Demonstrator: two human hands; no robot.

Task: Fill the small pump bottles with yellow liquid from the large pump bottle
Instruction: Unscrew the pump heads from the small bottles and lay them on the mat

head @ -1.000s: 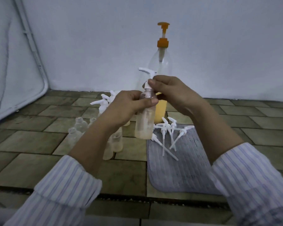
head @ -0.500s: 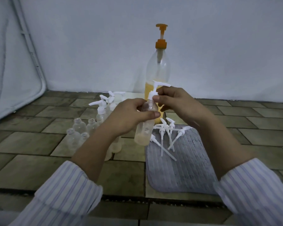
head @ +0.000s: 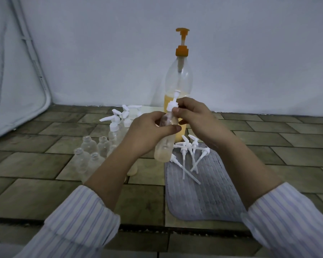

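One big bottle (head: 178, 84); five loose pumps (head: 189, 155) on mat (head: 203, 194). My left hand (head: 147, 131) grips small bottle (head: 165, 146); right hand (head: 191, 116) pinches its pump (head: 171, 106). No labels readable.

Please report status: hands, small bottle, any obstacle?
Left hand grips small bottle. Right hand pinches white pump cap at its neck. Nothing in the way.

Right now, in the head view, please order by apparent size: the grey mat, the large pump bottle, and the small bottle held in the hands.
1. Grey mat.
2. Large pump bottle.
3. Small bottle.
The mat lies nearer the camera, so its lead is uncertain.
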